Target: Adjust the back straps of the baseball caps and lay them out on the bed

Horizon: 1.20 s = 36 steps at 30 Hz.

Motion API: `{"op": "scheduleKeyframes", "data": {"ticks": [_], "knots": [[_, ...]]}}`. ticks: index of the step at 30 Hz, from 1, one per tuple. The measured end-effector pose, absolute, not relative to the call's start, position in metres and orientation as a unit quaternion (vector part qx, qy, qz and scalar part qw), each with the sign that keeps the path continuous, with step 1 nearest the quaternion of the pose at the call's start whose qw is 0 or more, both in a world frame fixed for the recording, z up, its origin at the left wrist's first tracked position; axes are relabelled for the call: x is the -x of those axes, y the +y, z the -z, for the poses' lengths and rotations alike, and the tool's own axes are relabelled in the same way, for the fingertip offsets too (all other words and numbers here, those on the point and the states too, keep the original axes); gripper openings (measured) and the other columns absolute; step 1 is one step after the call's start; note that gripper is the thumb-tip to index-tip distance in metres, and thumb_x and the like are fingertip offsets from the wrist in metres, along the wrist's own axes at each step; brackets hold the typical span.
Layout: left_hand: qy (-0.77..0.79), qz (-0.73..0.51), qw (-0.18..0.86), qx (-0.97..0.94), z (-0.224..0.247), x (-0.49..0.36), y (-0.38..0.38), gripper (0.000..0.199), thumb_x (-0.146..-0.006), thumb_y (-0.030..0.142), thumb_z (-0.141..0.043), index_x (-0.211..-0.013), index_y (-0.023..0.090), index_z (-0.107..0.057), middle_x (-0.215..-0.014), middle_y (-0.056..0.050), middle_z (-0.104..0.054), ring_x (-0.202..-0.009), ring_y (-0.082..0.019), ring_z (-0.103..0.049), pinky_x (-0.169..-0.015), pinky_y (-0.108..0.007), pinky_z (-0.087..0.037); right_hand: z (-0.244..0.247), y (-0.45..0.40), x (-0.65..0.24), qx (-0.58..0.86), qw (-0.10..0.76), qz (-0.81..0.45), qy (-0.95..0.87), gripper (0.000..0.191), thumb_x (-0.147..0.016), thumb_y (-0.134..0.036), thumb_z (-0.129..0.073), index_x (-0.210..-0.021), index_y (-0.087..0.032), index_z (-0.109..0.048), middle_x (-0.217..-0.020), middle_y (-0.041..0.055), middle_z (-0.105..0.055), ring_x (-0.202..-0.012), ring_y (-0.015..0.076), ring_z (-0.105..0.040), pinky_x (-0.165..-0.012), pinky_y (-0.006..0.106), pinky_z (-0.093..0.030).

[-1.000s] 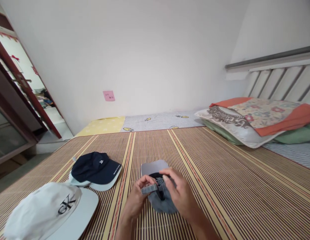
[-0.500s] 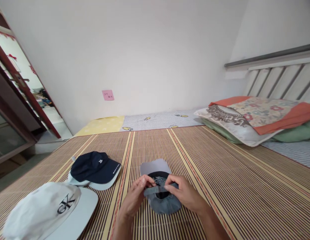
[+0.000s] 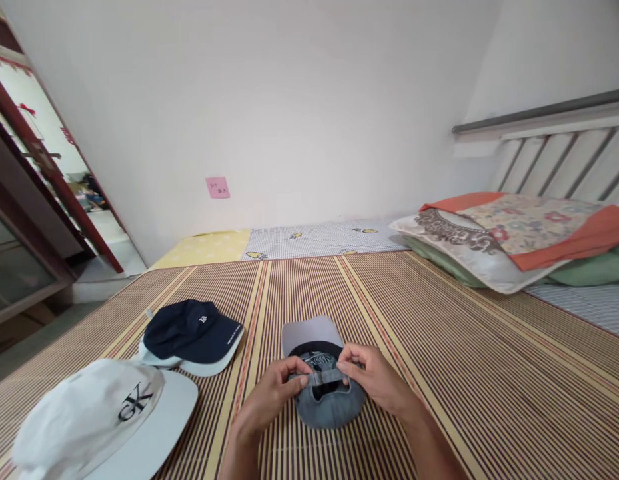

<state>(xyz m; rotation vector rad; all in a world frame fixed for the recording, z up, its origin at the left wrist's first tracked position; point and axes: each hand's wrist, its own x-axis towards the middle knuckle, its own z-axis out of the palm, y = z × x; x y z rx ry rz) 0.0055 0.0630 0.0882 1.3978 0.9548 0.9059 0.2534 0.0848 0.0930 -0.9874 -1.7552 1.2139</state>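
A grey-blue baseball cap point(image 3: 329, 410) lies on the striped mat, its light grey brim pointing away from me and its back opening toward me. Across that opening runs the cap's strap point(image 3: 329, 378), with a buckle near its left part. My left hand point(image 3: 274, 390) pinches the strap's left end between thumb and fingers. At the right end, my right hand point(image 3: 372, 373) pinches the strap too. To the left rests a navy cap point(image 3: 184, 330) on top of a pale one point(image 3: 214, 367). Nearer to me on that side is a white cap point(image 3: 89, 413) with black letters.
The bamboo-like mat point(image 3: 439, 373) covers the bed. Pillows point(image 3: 489, 267) with an orange-edged floral cover point(image 3: 544, 220) lie at the right by the headboard point(image 3: 564, 163). A pink note point(image 3: 218, 187) is stuck to the wall; a doorway is at the far left.
My left hand has shifted its pinch on the strap, and its thumb now lies lower. The right hand has moved slightly outward to the right along the strap.
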Motion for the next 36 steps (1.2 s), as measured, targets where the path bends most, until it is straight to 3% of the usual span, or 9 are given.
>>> {"op": "scheduleKeyframes", "data": {"ticks": [6, 12, 16, 24, 28, 30, 32, 34, 36], "knots": [[0.404, -0.393, 0.575, -0.594, -0.090, 0.000, 0.063, 0.030, -0.087, 0.048, -0.076, -0.091, 0.019, -0.071, -0.078, 0.003, -0.058, -0.069, -0.013, -0.047, -0.067, -0.026, -0.032, -0.096, 0.083, -0.254, 0.406, 0.393, -0.432, -0.703, 0.020, -0.095, -0.034, -0.063, -0.080, -0.020, -0.064, -0.077, -0.0012, -0.062, -0.075, 0.0164, -0.059, -0.069, 0.028, -0.042], [0.432, -0.387, 0.560, -0.592, -0.087, 0.013, 0.061, 0.035, -0.091, 0.053, -0.071, -0.105, 0.021, -0.073, -0.085, 0.000, -0.064, -0.075, -0.015, -0.054, -0.068, -0.027, -0.038, -0.098, 0.083, -0.255, 0.410, 0.394, -0.430, -0.701, 0.016, -0.095, -0.032, -0.062, -0.085, -0.021, -0.066, -0.079, -0.0012, -0.064, -0.076, 0.0164, -0.061, -0.071, 0.029, -0.044], [0.453, -0.400, 0.523, -0.600, -0.089, 0.022, 0.060, 0.035, -0.093, 0.054, -0.068, -0.107, 0.022, -0.074, -0.096, -0.005, -0.073, -0.089, -0.021, -0.063, -0.075, -0.029, -0.043, -0.099, 0.083, -0.257, 0.405, 0.398, -0.451, -0.688, 0.012, -0.093, -0.029, -0.061, -0.086, -0.021, -0.066, -0.077, -0.0013, -0.064, -0.075, 0.0169, -0.064, -0.071, 0.029, -0.047], [0.474, -0.389, 0.449, -0.649, -0.106, 0.017, 0.055, 0.028, -0.086, 0.047, -0.076, -0.101, 0.023, -0.078, -0.102, -0.008, -0.077, -0.100, -0.028, -0.068, -0.082, -0.034, -0.048, -0.104, 0.083, -0.266, 0.428, 0.382, -0.437, -0.693, 0.017, -0.097, -0.034, -0.060, -0.092, -0.021, -0.070, -0.082, 0.0015, -0.070, -0.082, 0.0194, -0.068, -0.078, 0.033, -0.051], [0.499, -0.350, 0.454, -0.650, -0.117, 0.004, 0.046, 0.025, -0.071, 0.034, -0.086, -0.095, 0.026, -0.081, -0.106, -0.006, -0.078, -0.106, -0.031, -0.067, -0.090, -0.037, -0.048, -0.106, 0.083, -0.269, 0.435, 0.378, -0.420, -0.701, 0.018, -0.097, -0.035, -0.062, -0.094, -0.022, -0.072, -0.089, 0.0026, -0.073, -0.087, 0.0200, -0.069, -0.081, 0.033, -0.052], [0.526, -0.333, 0.436, -0.650, -0.118, -0.006, 0.043, 0.032, -0.061, 0.027, -0.090, -0.092, 0.028, -0.082, -0.102, -0.004, -0.077, -0.101, -0.031, -0.066, -0.088, -0.037, -0.048, -0.107, 0.081, -0.269, 0.437, 0.368, -0.414, -0.709, 0.018, -0.096, -0.037, -0.063, -0.096, -0.022, -0.074, -0.092, 0.0030, -0.075, -0.088, 0.0205, -0.070, -0.081, 0.033, -0.052], [0.536, -0.316, 0.417, -0.662, -0.117, -0.016, 0.041, 0.027, -0.057, 0.021, -0.090, -0.081, 0.029, -0.082, -0.083, -0.001, -0.073, -0.089, -0.029, -0.065, -0.089, -0.039, -0.048, -0.109, 0.080, -0.269, 0.438, 0.356, -0.408, -0.717, 0.017, -0.096, -0.036, -0.063, -0.097, -0.023, -0.075, -0.095, 0.0031, -0.077, -0.091, 0.0211, -0.071, -0.082, 0.033, -0.053], [0.535, -0.281, 0.417, -0.678, -0.116, -0.023, 0.041, 0.015, -0.061, 0.018, -0.085, -0.068, 0.029, -0.077, -0.064, 0.004, -0.064, -0.076, -0.025, -0.062, -0.098, -0.044, -0.045, -0.109, 0.078, -0.269, 0.441, 0.339, -0.397, -0.731, 0.015, -0.095, -0.033, -0.064, -0.095, -0.024, -0.076, -0.095, 0.0032, -0.078, -0.093, 0.0222, -0.071, -0.084, 0.035, -0.053], [0.529, -0.245, 0.430, -0.689, -0.116, -0.024, 0.043, 0.017, -0.068, 0.016, -0.078, -0.059, 0.028, -0.070, -0.058, 0.006, -0.058, -0.068, -0.021, -0.058, -0.103, -0.045, -0.040, -0.109, 0.076, -0.268, 0.441, 0.317, -0.382, -0.748, 0.013, -0.094, -0.032, -0.066, -0.090, -0.025, -0.077, -0.094, 0.0028, -0.079, -0.095, 0.0238, -0.072, -0.091, 0.039, -0.052]]}}
